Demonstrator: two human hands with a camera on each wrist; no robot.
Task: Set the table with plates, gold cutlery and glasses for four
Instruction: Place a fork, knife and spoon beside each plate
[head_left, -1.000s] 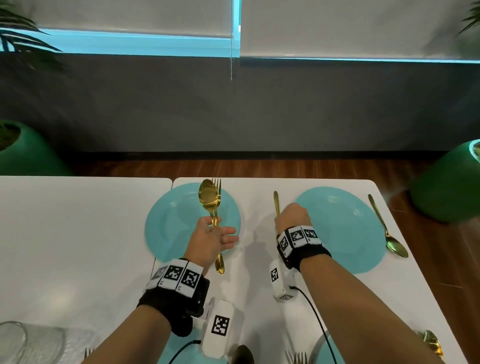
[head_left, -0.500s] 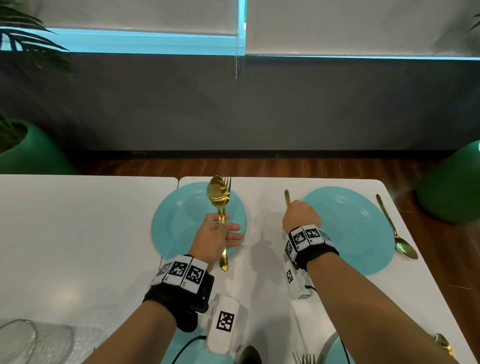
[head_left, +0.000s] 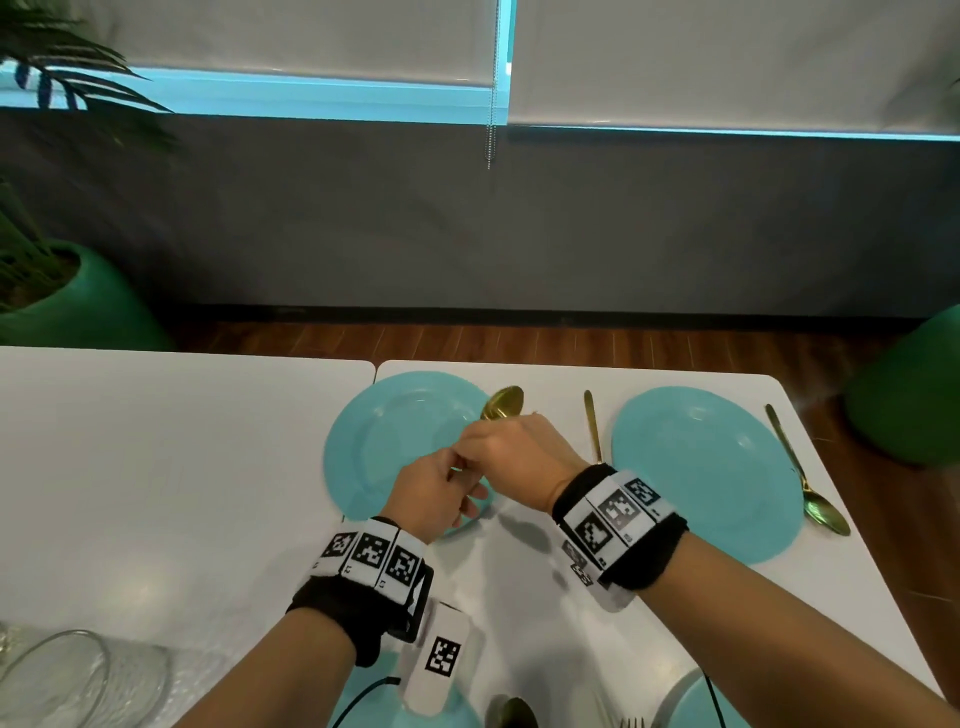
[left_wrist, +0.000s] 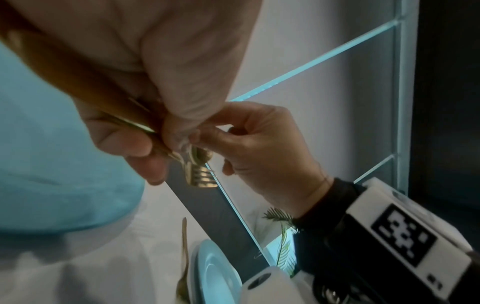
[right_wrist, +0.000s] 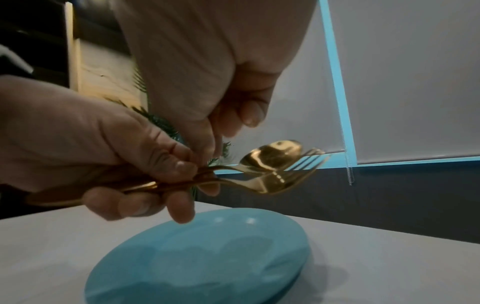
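My left hand (head_left: 434, 493) grips the handles of a gold spoon (right_wrist: 275, 154) and a gold fork (right_wrist: 293, 174) above the right edge of the far left turquoise plate (head_left: 379, 447). My right hand (head_left: 511, 452) has come in beside it, and its fingertips pinch the spoon's neck. Only the spoon's bowl (head_left: 503, 402) shows past the hands in the head view. In the left wrist view the fork's tines (left_wrist: 201, 179) stick out below both hands. Another gold piece (head_left: 592, 426) lies left of the far right plate (head_left: 706, 467). A gold spoon (head_left: 810, 493) lies to the right of that plate.
A clear glass (head_left: 78, 680) lies at the near left. Two more turquoise plates (head_left: 691, 706), a spoon (head_left: 511, 712) and fork tines (head_left: 631, 722) sit at the near edge. Green planters (head_left: 78, 306) flank the white table (head_left: 156, 467); its right edge is near.
My right hand let go of the gold piece beside the right plate and moved left to the left hand. The spoon and fork tilted rightward and lower over the plate's edge.
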